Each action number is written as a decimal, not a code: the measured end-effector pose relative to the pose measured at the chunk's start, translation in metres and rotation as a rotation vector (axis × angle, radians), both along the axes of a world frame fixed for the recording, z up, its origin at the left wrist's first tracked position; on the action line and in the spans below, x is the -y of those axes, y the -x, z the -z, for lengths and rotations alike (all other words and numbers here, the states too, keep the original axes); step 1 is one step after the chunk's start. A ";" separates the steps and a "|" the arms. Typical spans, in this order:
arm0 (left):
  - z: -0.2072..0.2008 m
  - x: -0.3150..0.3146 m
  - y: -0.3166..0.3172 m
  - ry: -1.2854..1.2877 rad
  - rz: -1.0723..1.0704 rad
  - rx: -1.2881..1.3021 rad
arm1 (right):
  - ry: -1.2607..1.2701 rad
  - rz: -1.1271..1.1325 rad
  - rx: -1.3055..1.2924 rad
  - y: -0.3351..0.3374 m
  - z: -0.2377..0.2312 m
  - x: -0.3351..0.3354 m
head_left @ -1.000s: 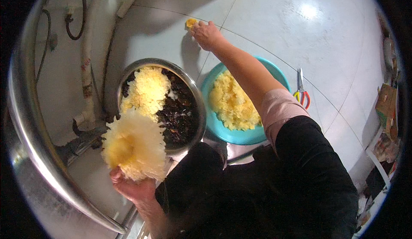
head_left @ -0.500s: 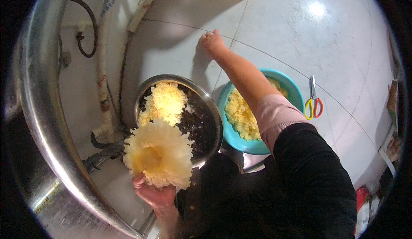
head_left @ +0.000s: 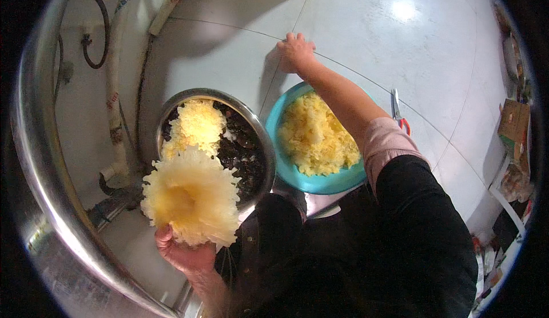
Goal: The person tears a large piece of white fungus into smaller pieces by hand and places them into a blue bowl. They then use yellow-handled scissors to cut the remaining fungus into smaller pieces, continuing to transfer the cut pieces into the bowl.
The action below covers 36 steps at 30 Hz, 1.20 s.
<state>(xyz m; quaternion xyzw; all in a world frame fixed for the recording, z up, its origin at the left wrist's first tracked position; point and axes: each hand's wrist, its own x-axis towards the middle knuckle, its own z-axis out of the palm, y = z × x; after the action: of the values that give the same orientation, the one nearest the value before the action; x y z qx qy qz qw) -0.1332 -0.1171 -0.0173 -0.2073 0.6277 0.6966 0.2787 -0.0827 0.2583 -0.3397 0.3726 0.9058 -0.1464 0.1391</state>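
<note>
My left hand (head_left: 189,256) pinches the lower edge of a large, pale yellow, frilly snow fungus (head_left: 191,204), its hollow yellow middle facing up. The snow fungus is held over the near rim of a steel basin (head_left: 262,132). In that basin lie dark, wet pieces like wood ear (head_left: 243,155) and a lighter yellow snow fungus (head_left: 197,125). My right hand (head_left: 295,52) is stretched far forward above the floor, beyond a turquoise basin (head_left: 277,161). Its fingers look slightly apart, with nothing seen in them. Yellow snow fungus pieces (head_left: 320,141) heap up in the turquoise basin, partly under my right forearm.
Scissors (head_left: 396,109) lie on the tiled floor (head_left: 423,61) to the right, their handles partly hidden by my sleeve. Pipes (head_left: 117,89) and a curved steel rim (head_left: 43,164) stand at the left. A cardboard box (head_left: 513,121) and clutter line the right edge.
My right hand has swung a little to the right and its fingers show more spread. The view has shifted, with more of the turquoise basin's contents uncovered. My left hand keeps its hold.
</note>
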 end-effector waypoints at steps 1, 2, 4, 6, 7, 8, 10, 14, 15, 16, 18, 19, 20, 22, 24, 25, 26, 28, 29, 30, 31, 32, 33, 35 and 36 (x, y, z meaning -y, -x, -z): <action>0.000 0.003 -0.001 0.000 -0.015 0.000 | 0.074 0.029 0.054 -0.004 -0.008 0.000; -0.001 0.003 -0.001 -0.009 -0.038 0.011 | 0.052 0.019 0.006 -0.009 0.004 0.000; -0.001 0.004 -0.003 -0.020 -0.045 0.024 | 0.013 -0.003 -0.094 -0.016 0.051 0.004; -0.003 0.003 -0.004 -0.037 -0.006 0.023 | -0.058 -0.203 -0.038 -0.014 0.085 -0.001; -0.004 0.001 -0.006 -0.050 0.009 0.023 | -0.099 -0.302 -0.009 -0.015 0.096 -0.005; -0.005 -0.005 -0.008 -0.072 0.020 0.026 | -0.086 -0.239 -0.014 -0.017 0.103 -0.009; -0.006 -0.009 -0.010 -0.089 0.048 0.031 | -0.059 -0.104 -0.022 -0.027 0.112 -0.014; -0.010 -0.002 -0.017 -0.031 -0.007 0.019 | 0.084 0.094 -0.384 -0.049 0.032 -0.036; -0.007 0.004 -0.013 0.000 0.031 -0.016 | 0.094 0.159 -0.400 -0.060 0.016 -0.054; -0.002 0.015 -0.007 0.110 0.128 -0.135 | 0.097 0.221 -0.409 -0.079 -0.003 -0.072; 0.007 0.037 0.006 0.339 0.313 -0.357 | 0.493 0.509 -0.443 -0.133 -0.041 -0.084; 0.011 0.034 0.006 0.418 0.343 -0.431 | 0.703 0.704 -0.484 -0.166 -0.056 -0.084; 0.012 0.034 0.003 0.517 0.352 -0.507 | 0.822 0.807 -0.476 -0.194 -0.090 -0.069; 0.023 0.028 -0.011 0.560 0.369 -0.615 | 0.914 0.854 -0.442 -0.273 -0.114 -0.048; 0.032 0.049 0.007 0.359 0.369 -0.730 | 0.992 0.959 -0.562 -0.326 -0.159 -0.004; 0.044 0.056 0.020 0.229 0.400 -0.765 | 1.041 1.037 -0.563 -0.367 -0.158 0.013; 0.048 0.054 0.018 0.343 0.502 -0.945 | 1.097 1.127 -0.552 -0.403 -0.162 0.031; 0.043 0.054 0.020 0.335 0.478 -0.931 | 0.983 1.019 -0.493 -0.465 -0.148 0.066; 0.042 0.050 0.027 0.195 0.380 -0.712 | 0.844 0.968 -0.494 -0.511 -0.132 0.083; 0.048 0.049 0.036 0.056 0.284 -0.485 | 0.702 0.923 -0.478 -0.558 -0.115 0.101; 0.052 0.044 0.039 -0.029 0.255 -0.336 | 0.547 0.888 -0.445 -0.607 -0.104 0.121; 0.050 0.044 0.043 -0.101 0.199 -0.208 | 0.785 1.312 -0.851 -0.643 -0.108 0.115; 0.053 0.041 0.043 -0.132 0.216 -0.156 | 0.868 1.746 -1.345 -0.684 -0.118 0.113; 0.063 0.041 0.046 -0.159 0.233 -0.112 | 0.386 1.638 -1.601 -0.779 -0.203 0.051; 0.070 0.046 0.052 -0.153 0.235 -0.122 | 0.160 1.535 -1.637 -0.810 -0.254 0.019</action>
<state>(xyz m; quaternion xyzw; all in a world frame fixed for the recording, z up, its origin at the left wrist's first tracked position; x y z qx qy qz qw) -0.1848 -0.1629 -0.0872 -0.0680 0.6084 0.7164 0.3347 0.7273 0.2389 -0.0862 0.6132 0.2432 -0.4516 -0.6007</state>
